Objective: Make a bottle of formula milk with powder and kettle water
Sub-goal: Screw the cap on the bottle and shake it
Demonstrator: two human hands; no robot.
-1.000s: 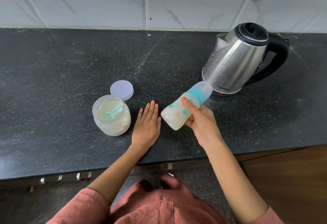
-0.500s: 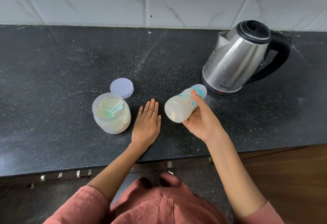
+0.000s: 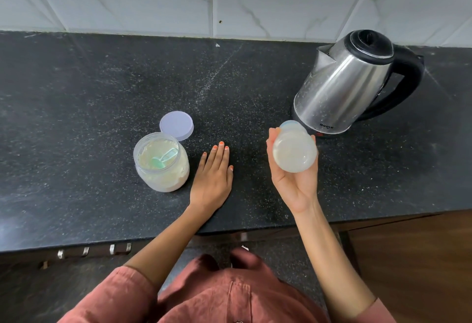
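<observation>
The translucent plastic baby bottle (image 3: pixel 294 152), cloudy white with milky liquid inside, is held in the air above the black speckled stone counter (image 3: pixel 76 108), tipped so that its round base faces the camera and its top points away toward the kettle. A pale blue collar shows just past the body at the far end; the teat itself cannot be made out. The right hand (image 3: pixel 293 182) is wrapped around the bottle from beneath, palm turned up, with the thumb along the left side and the fingertips (image 3: pixel 314 141) curling over the right edge, so the grasp is closed on the bottle.

Just beyond the bottle stands the stainless steel electric kettle (image 3: pixel 342 92) with a black lid and a black handle on its right side, upright on the counter, near the white marbled wall tiles (image 3: pixel 281 0).

The left hand (image 3: pixel 213 177) lies flat, palm down, on the counter with fingers together and straight, holding nothing; its nails are painted orange. Just beside it on the left stands the clear round plastic jar of pale formula powder (image 3: pixel 162 164), uncapped, with a light green scoop (image 3: pixel 163 158) lying in the powder. The jar's flat round lilac lid (image 3: pixel 176 125) rests on the counter just behind the jar, touching or nearly touching its rim. Rust-coloured sleeves (image 3: pixel 122 294) show at the bottom.
</observation>
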